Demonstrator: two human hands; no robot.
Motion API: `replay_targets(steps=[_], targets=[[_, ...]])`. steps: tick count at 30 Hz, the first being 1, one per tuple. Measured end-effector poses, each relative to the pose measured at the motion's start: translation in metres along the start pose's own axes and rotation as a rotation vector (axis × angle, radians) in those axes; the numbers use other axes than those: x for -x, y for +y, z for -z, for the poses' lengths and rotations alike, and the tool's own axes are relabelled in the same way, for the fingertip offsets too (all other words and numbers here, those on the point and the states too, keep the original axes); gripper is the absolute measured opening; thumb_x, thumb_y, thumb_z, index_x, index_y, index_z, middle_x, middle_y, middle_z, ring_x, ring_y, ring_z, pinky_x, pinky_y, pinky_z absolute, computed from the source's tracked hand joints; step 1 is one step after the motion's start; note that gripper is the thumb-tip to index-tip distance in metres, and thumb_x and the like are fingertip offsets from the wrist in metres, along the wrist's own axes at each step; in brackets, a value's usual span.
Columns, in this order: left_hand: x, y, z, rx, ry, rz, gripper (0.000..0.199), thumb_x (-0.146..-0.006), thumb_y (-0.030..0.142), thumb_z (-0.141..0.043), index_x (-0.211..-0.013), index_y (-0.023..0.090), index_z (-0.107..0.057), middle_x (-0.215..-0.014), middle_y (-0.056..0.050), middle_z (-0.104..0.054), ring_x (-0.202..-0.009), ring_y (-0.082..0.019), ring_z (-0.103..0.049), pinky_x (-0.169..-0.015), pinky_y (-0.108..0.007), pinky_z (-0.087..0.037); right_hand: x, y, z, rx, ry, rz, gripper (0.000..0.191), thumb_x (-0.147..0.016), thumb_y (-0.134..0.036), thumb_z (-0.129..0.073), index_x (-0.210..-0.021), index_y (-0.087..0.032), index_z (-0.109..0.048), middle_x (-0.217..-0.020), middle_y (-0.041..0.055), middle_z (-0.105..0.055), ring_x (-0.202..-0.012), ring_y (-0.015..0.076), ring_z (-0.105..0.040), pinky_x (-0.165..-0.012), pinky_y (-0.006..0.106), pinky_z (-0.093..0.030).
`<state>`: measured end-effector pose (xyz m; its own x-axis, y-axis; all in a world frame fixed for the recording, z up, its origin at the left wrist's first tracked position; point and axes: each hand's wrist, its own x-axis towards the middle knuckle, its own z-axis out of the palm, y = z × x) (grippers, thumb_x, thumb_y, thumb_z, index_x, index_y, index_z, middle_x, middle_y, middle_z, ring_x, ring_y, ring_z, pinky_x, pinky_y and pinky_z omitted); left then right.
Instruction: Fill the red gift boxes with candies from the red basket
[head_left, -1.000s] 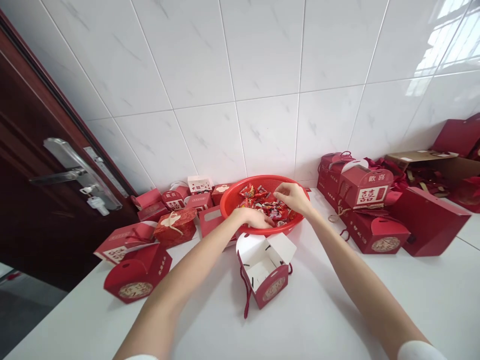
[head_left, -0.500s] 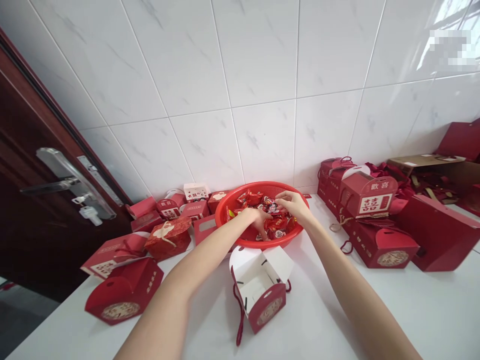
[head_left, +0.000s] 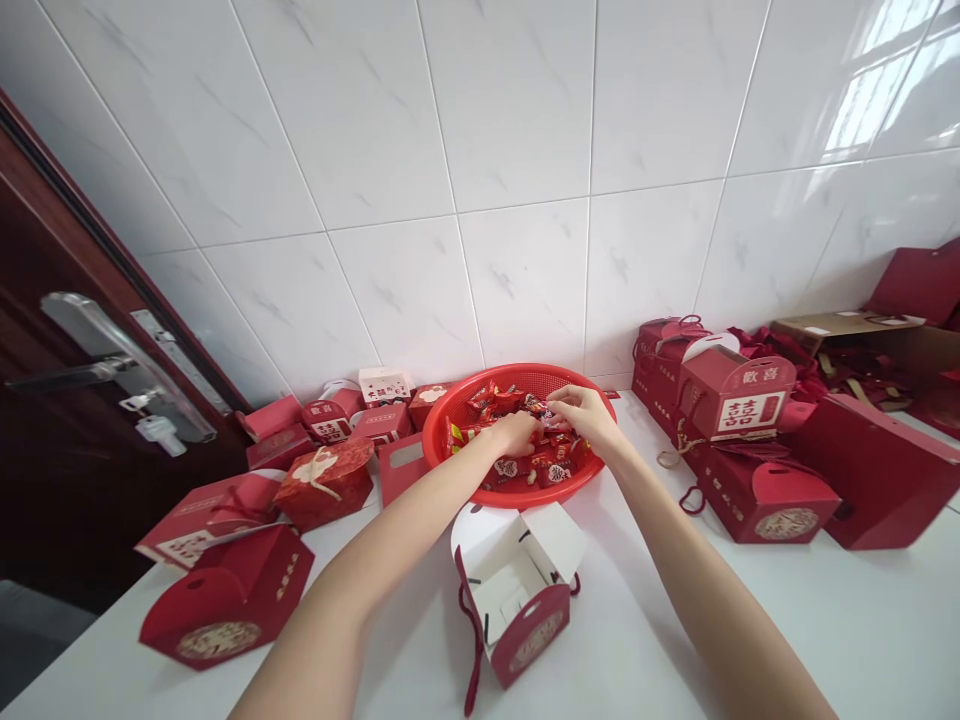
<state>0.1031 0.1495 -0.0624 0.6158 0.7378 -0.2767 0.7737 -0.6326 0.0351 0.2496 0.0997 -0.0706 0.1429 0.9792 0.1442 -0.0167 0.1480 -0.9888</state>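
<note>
A red plastic basket holds several candies in red wrappers. My left hand is inside the basket, its fingers curled over wrapped candies and their tips partly hidden. Beside it, at the basket's right side, my right hand has thumb and fingers bent together at a wrapped candy. Between my forearms and just in front of the basket stands a red gift box with its flaps open. Its white inside shows no candy, and dark red cords hang at its sides.
Red gift boxes crowd the left of the white table. More boxes are stacked at the right, near a cardboard box with dark red ribbons. A tiled wall rises behind; a door is at the left.
My left hand has lifted slightly and its fingers have curled in among the candies. The right hand's fingers have moved a little left. The view has shifted slightly.
</note>
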Motion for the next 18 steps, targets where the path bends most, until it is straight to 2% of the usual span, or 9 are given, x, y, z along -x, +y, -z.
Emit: replay_targets(steps=[2, 4, 7, 9, 12, 15, 18], targets=[[0.004, 0.004, 0.002, -0.011, 0.061, 0.001, 0.047, -0.084, 0.023, -0.059, -0.130, 0.024, -0.064, -0.135, -0.015, -0.058, -0.114, -0.037, -0.065, -0.094, -0.046, -0.052, 0.000, 0.001, 0.001, -0.017, 0.024, 0.016, 0.004, -0.068, -0.019, -0.068, -0.071, -0.018, -0.065, -0.063, -0.0002, -0.065, -0.058, 0.0138, -0.065, -0.052, 0.023, -0.052], [0.007, 0.010, 0.003, 0.003, 0.090, -0.051, 0.053, -0.085, 0.033, -0.060, -0.138, 0.030, -0.058, -0.145, -0.013, -0.050, -0.119, -0.037, -0.062, -0.098, -0.048, -0.050, -0.001, 0.002, 0.002, -0.034, 0.057, 0.032, 0.004, -0.069, -0.020, -0.066, -0.072, -0.019, -0.065, -0.064, -0.0005, -0.065, -0.060, 0.0138, -0.065, -0.054, 0.023, -0.052], [0.006, 0.019, -0.001, 0.038, 0.034, -0.221, 0.056, -0.082, 0.045, -0.066, -0.136, 0.034, -0.058, -0.153, -0.009, -0.042, -0.125, -0.035, -0.058, -0.100, -0.045, -0.050, -0.002, 0.003, 0.003, -0.052, 0.101, 0.047, 0.006, -0.069, -0.020, -0.065, -0.074, -0.019, -0.065, -0.067, -0.0008, -0.065, -0.059, 0.0131, -0.064, -0.055, 0.024, -0.053], [0.002, 0.021, -0.005, 0.017, -0.012, -0.258, 0.058, -0.077, 0.047, -0.072, -0.133, 0.032, -0.062, -0.150, -0.011, -0.046, -0.121, -0.035, -0.060, -0.097, -0.044, -0.052, -0.002, 0.003, 0.003, -0.056, 0.115, 0.047, 0.006, -0.068, -0.020, -0.065, -0.074, -0.018, -0.065, -0.067, -0.0007, -0.065, -0.057, 0.0130, -0.064, -0.055, 0.024, -0.053], [-0.005, 0.017, -0.009, -0.026, 0.006, -0.149, 0.045, -0.078, 0.045, -0.074, -0.118, 0.026, -0.070, -0.131, -0.015, -0.060, -0.109, -0.037, -0.066, -0.093, -0.047, -0.053, -0.003, 0.002, 0.003, -0.057, 0.125, 0.042, 0.005, -0.067, -0.019, -0.065, -0.072, -0.018, -0.065, -0.066, -0.0006, -0.065, -0.056, 0.0133, -0.064, -0.054, 0.025, -0.052], [-0.009, 0.006, -0.008, -0.004, 0.084, -0.051, 0.026, -0.082, 0.030, -0.069, -0.107, 0.023, -0.072, -0.122, -0.015, -0.064, -0.109, -0.038, -0.067, -0.093, -0.049, -0.052, -0.002, 0.001, 0.002, -0.066, 0.133, 0.047, 0.005, -0.066, -0.019, -0.066, -0.071, -0.018, -0.065, -0.066, -0.0005, -0.065, -0.056, 0.0140, -0.064, -0.054, 0.025, -0.052], [-0.007, -0.003, -0.005, 0.062, 0.186, 0.015, 0.026, -0.080, 0.016, -0.065, -0.104, 0.024, -0.070, -0.120, -0.013, -0.066, -0.110, -0.037, -0.067, -0.093, -0.048, -0.051, -0.001, -0.001, 0.002, -0.085, 0.143, 0.055, 0.007, -0.064, -0.021, -0.068, -0.071, -0.019, -0.065, -0.067, -0.0002, -0.065, -0.055, 0.0142, -0.063, -0.055, 0.028, -0.054]])
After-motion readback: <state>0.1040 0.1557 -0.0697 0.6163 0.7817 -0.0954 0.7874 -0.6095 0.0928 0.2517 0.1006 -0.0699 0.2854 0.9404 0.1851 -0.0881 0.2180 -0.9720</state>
